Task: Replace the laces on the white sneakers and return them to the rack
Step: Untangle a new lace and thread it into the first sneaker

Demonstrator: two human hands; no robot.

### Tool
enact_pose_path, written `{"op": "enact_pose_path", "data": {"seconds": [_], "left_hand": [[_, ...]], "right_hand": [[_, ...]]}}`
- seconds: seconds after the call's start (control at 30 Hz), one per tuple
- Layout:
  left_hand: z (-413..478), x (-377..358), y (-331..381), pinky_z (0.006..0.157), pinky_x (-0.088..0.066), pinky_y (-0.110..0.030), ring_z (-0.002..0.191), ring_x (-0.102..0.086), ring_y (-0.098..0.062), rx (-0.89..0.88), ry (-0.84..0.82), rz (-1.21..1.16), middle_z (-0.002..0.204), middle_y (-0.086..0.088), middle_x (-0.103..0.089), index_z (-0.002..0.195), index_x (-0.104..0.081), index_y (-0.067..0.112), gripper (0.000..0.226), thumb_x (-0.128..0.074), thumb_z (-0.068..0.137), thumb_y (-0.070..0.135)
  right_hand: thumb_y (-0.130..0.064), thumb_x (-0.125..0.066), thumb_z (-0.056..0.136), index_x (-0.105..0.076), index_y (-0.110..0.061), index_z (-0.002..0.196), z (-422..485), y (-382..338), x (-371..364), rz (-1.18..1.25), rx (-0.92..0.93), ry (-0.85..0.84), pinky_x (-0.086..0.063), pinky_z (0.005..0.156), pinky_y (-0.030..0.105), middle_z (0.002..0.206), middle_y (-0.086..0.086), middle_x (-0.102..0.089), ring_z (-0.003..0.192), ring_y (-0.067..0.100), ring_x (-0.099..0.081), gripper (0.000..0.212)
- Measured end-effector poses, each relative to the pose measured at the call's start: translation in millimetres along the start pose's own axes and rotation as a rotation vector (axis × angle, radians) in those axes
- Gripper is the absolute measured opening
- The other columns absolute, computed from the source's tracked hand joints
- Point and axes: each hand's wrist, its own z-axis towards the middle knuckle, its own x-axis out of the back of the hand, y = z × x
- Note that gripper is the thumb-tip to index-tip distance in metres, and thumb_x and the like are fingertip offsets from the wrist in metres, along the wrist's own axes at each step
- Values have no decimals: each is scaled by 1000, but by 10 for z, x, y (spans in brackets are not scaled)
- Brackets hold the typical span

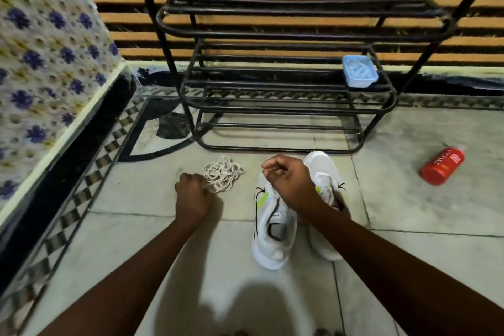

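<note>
From the head view, the main risk lies with the loose heap of off-white flat woven laces [223, 173], on the floor just in front of the black tubular metal shoe rack [300, 35], towards its left. The strands loop over one another, so a pull on one end would likely tighten a knot or drag the whole heap along.

The left hand [192, 194] is at the heap's near edge, its grip curled, apparently round a strand. The right hand [289, 180] hovers over the pair of white mesh sneakers with neon-yellow flashes [272, 229], which stand side by side in front of the rack's middle, toes towards it. Its grip is pressed together, thumb to forefinger; I cannot tell what it pinches. A frayed soft lace tip could snag in the small dark eyelets. The sneakers are light and could slide on the smooth, pale stone floor tiles [409, 213] when tugged.

A red metal cylinder can [441, 165] lies on its side in front of the rack's right corner and could roll. A pale blue plastic tub [360, 71] sits on a lower shelf, right end.
</note>
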Motion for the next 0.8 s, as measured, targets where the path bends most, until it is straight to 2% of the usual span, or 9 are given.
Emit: {"op": "enact_pose_path", "data": {"seconds": [0.07,0.13,0.27,0.37,0.47,0.57,0.67,0.73,0.8], "left_hand": [[-12,-21,-74,98,-40,-46,114,-52,-44,6,-37,30,119,-21,-61,109,-71,7,35,-55,84,26],[-23,-8,-89,99,-45,-47,111,-51,-45,-18,-24,45,122,-23,-53,108,-70,3,25,-64,88,16],[2,16,-113,92,-49,-44,99,-57,-42,-151,13,-38,104,-23,-58,88,-70,3,9,-67,87,11],[-43,157,33,82,-48,-35,90,-59,-21,-214,120,-286,100,-11,-58,93,-67,11,5,-69,92,16],[-110,415,398,73,-49,-25,93,-59,-4,-342,232,-472,104,0,-59,95,-65,17,5,-65,97,21],[-157,662,803,78,-52,-27,104,-65,-12,-380,252,-647,108,-1,-68,93,-65,12,6,-67,97,9],[-196,915,1152,91,-55,-38,108,-71,-23,-373,109,-896,108,-9,-76,93,-62,6,6,-64,99,4],[-234,1052,1338,89,-56,-34,105,-73,-27,-382,41,-994,103,-16,-77,96,-58,2,4,-61,100,1],[-291,1165,1482,84,-58,-36,97,-74,-30,-385,8,-1068,99,-21,-75,98,-58,0,4,-59,101,2]], "right_hand": [[-7,-69,86,-72,-27,83,-10,36,-8,-51,-17,-48,-55,75,24,81,-6,-74,72,4,-66,21],[-7,-69,85,-73,-24,82,-33,73,-23,-101,-59,-89,-55,77,27,80,-4,-75,71,6,-67,18],[-2,-69,84,-74,-21,83,-126,106,25,-123,-99,-150,-51,73,23,80,3,-75,66,3,-63,19],[-1,-69,85,-74,-16,86,-147,99,65,-101,-103,-138,-50,72,22,79,5,-74,64,0,-61,16],[1,-65,86,-74,-10,91,-128,45,73,-70,-87,-119,-55,79,30,84,11,-75,72,8,-65,15],[4,-65,85,-71,-6,100,-111,-46,56,-74,-8,-121,-55,82,34,89,11,-73,77,10,-65,19],[0,-70,85,-67,-13,115,-58,-186,45,-110,56,-116,-54,92,34,103,1,-71,90,14,-65,33],[-1,-71,84,-61,-16,129,-2,-329,25,-84,95,-153,-50,101,35,120,-3,-69,106,9,-64,48],[2,-72,82,-55,-14,137,44,-497,-22,63,118,-238,-47,109,36,130,-2,-65,123,7,-59,59]]}}
